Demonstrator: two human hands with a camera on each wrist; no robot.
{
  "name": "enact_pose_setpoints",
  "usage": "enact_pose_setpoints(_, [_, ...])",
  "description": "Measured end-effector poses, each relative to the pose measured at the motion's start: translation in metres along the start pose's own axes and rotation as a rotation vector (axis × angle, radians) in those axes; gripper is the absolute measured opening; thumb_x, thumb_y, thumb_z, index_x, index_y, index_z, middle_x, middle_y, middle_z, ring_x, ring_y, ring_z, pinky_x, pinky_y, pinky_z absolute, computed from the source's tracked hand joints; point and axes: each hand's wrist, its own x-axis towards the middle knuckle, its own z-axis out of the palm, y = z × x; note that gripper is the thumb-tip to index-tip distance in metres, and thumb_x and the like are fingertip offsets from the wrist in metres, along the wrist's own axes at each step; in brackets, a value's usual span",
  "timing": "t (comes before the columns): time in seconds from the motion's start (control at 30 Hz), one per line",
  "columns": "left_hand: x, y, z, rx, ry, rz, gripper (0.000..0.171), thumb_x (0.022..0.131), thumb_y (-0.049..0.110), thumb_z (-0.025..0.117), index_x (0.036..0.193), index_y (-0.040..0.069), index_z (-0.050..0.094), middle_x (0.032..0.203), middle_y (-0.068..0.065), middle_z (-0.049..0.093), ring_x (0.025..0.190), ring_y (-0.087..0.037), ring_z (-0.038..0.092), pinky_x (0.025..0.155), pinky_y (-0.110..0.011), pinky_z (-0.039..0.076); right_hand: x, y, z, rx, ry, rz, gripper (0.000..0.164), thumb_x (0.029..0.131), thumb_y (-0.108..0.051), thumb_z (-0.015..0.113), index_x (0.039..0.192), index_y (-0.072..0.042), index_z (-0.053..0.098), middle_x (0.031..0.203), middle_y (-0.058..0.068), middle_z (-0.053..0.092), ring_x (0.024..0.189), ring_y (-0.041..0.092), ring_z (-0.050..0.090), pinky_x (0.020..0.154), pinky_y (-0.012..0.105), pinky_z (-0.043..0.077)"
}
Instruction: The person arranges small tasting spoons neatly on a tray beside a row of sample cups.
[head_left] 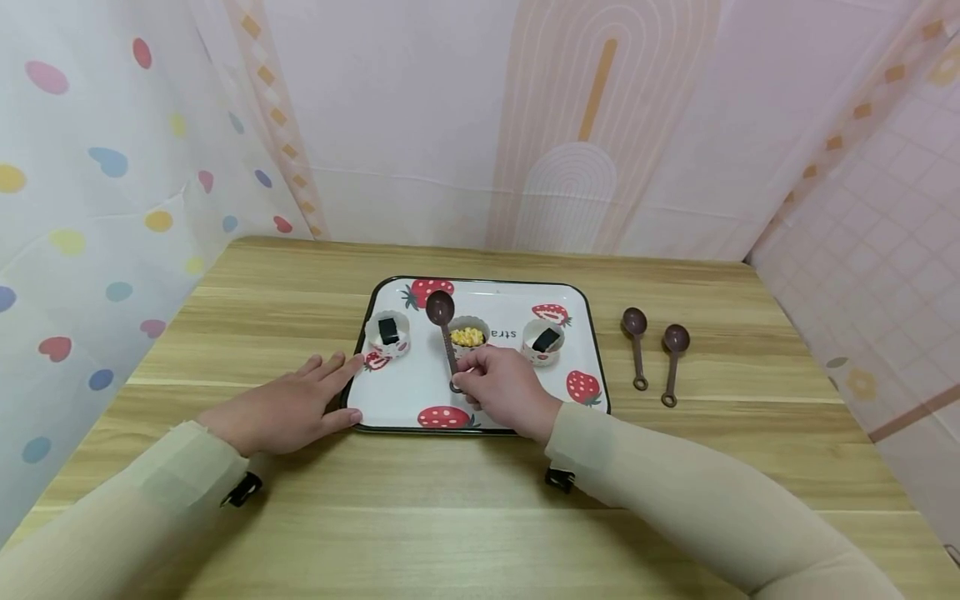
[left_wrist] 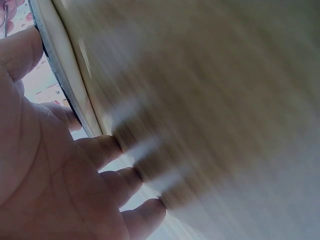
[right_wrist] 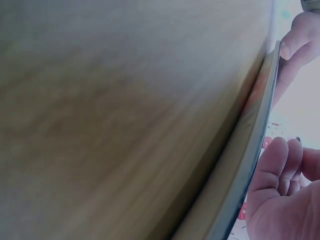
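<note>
My right hand (head_left: pixel 506 390) pinches the handle of a brown measuring spoon (head_left: pixel 440 309) over the middle of a white strawberry-print tray (head_left: pixel 405 396); its bowl points away from me. Partly behind the spoon and hand is a paper cup with yellow crumbly food (head_left: pixel 468 337). Two more paper cups, the left one (head_left: pixel 400 343) and the right one (head_left: pixel 542 357), each hold white food topped with a black piece. My left hand (head_left: pixel 288 404) lies spread at the tray's left edge, thumb and fingertips on the rim. In the right wrist view, the right hand's fingers (right_wrist: pixel 272 165) curl beside the tray's rim.
Two more brown spoons, one (head_left: pixel 635 346) nearer the tray and another (head_left: pixel 674 362) beside it, lie on the wooden table (head_left: pixel 420 517) right of the tray. Patterned curtains (head_left: pixel 420 125) hang behind and along both sides of the table.
</note>
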Motion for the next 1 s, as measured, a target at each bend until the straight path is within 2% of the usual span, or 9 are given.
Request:
enact_pose_setpoints(0.17, [0.000, 0.000, 0.000, -0.001, 0.000, -0.001, 0.091, 0.103, 0.066, 0.052, 0.168, 0.009, 0.024, 0.168, -0.034, 0.028, 0.150, -0.064, 0.027, 0.117, -0.074, 0.034, 0.004, -0.002, 0.004, -0.013, -0.009, 0.018, 0.009, 0.101, -0.016, 0.072, 0.105, -0.011, 0.078, 0.072, 0.002, 0.067, 0.065, 0.011, 0.060, 0.058, 0.023, 0.047])
enact_pose_setpoints(0.4, [0.000, 0.001, 0.000, 0.000, 0.000, 0.002, 0.090, 0.104, 0.065, 0.051, 0.168, 0.009, 0.023, 0.167, -0.034, 0.028, 0.150, -0.064, 0.028, 0.117, -0.074, 0.034, 0.010, -0.004, 0.010, 0.026, -0.025, 0.050, 0.011, 0.100, -0.014, 0.072, 0.107, -0.007, 0.079, 0.076, 0.003, 0.071, 0.065, 0.009, 0.062, 0.060, 0.020, 0.054])
enact_pose_setpoints(0.57, [0.000, 0.002, 0.000, -0.004, 0.003, 0.001, 0.089, 0.104, 0.063, 0.051, 0.168, 0.009, 0.023, 0.168, -0.034, 0.028, 0.150, -0.064, 0.028, 0.117, -0.074, 0.034, 0.011, -0.007, 0.014, 0.055, -0.042, 0.073, 0.010, 0.100, -0.013, 0.073, 0.104, -0.008, 0.079, 0.073, 0.003, 0.070, 0.062, 0.010, 0.060, 0.056, 0.021, 0.051])
enact_pose_setpoints(0.8, [-0.001, 0.002, -0.001, -0.007, 0.000, -0.002, 0.089, 0.104, 0.064, 0.052, 0.168, 0.009, 0.024, 0.168, -0.034, 0.028, 0.151, -0.063, 0.027, 0.117, -0.074, 0.033, 0.014, -0.010, 0.020, 0.057, -0.033, 0.090, 0.009, 0.097, -0.012, 0.076, 0.103, -0.008, 0.081, 0.076, 0.005, 0.074, 0.061, 0.009, 0.063, 0.056, 0.021, 0.054])
enact_pose_setpoints(1.0, [0.000, 0.002, -0.001, -0.003, -0.005, -0.006, 0.090, 0.104, 0.065, 0.051, 0.168, 0.009, 0.024, 0.168, -0.034, 0.028, 0.151, -0.063, 0.027, 0.116, -0.075, 0.034, 0.015, -0.013, 0.023, -0.017, -0.044, 0.111, 0.011, 0.097, -0.017, 0.077, 0.105, -0.010, 0.082, 0.073, 0.001, 0.072, 0.059, 0.009, 0.059, 0.054, 0.019, 0.048])
